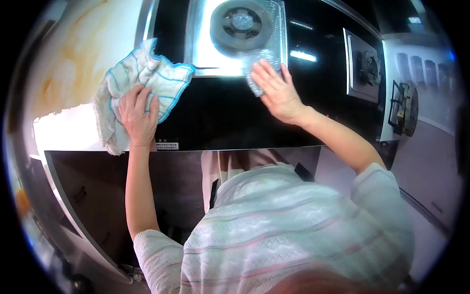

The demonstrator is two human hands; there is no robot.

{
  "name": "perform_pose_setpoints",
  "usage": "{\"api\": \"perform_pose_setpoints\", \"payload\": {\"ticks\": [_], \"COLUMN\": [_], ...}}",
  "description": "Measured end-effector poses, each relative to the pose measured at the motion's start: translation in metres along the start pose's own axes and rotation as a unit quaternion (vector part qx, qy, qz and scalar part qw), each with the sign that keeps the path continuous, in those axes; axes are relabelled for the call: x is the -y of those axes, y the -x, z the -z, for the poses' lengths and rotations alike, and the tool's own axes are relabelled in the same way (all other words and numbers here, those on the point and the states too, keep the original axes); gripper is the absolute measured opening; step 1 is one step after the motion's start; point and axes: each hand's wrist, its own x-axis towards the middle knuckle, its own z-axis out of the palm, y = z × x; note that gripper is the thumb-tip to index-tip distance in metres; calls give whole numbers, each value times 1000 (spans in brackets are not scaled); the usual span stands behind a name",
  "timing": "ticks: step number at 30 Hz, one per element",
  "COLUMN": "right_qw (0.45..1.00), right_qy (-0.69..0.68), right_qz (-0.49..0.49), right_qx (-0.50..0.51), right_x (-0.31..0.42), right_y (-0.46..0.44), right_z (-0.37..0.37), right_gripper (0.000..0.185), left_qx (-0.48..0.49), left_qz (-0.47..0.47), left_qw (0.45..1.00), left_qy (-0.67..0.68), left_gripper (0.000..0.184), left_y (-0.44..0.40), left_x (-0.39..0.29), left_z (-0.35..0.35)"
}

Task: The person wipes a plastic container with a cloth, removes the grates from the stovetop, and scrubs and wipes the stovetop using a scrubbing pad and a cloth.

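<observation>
My left hand (138,115), fingers slightly bent, presses on a white cloth (169,81) with blue edging and stripes. The cloth lies bunched over the left edge of the black cooktop (215,112) and the pale counter. My right hand (278,92) lies over a shiny, silvery mesh-like scrubbing cloth (255,81), its fingers stretched along it. That cloth covers the front right corner of the metal burner plate (200,46). A round burner (242,22) is set in the plate. My palm hides part of the silvery cloth.
A second burner plate (361,63) is at the right of the cooktop. Further right, a round burner part (411,110) and a dark bracket (395,105) are on a pale surface. Brown stains (73,49) mark the left counter. An open cabinet (93,196) lies below the front edge.
</observation>
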Motion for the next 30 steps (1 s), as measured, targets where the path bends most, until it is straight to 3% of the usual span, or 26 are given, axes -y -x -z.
{"api": "perform_pose_setpoints", "payload": {"ticks": [3,8,12,16,19,21,25,27,30], "right_qw": [996,985,996,997,996,994,993,988,975], "right_qy": [-32,-38,-44,-30,-71,-105,-66,-28,4], "right_qz": [66,68,25,14,25,23,2,-65,-182], "right_qx": [-44,-155,-70,-65,-49,-6,-98,-137,-125], "right_x": [41,80,70,78,87,75,22,-26,-71], "right_y": [-52,-151,-76,-89,-109,-98,-36,-25,-31], "right_z": [-18,-49,-26,-25,-29,-13,21,21,15], "right_gripper": [56,44,55,63,63,61,34,30,39], "left_qx": [-10,-10,-22,-19,-62,1,33,47,95], "left_qz": [0,13,11,44,-12,-14,-24,-41,-57], "left_qw": [1000,1000,1000,999,993,983,995,996,992], "left_qy": [-8,-3,3,-6,98,183,91,62,56], "left_gripper": [21,18,18,18,23,26,30,30,30], "left_y": [0,3,6,-1,-31,-46,-55,-65,-94], "left_x": [1,1,9,-8,-56,-77,-84,-85,-75], "left_z": [0,-2,-3,-1,-9,-32,-74,-75,-78]}}
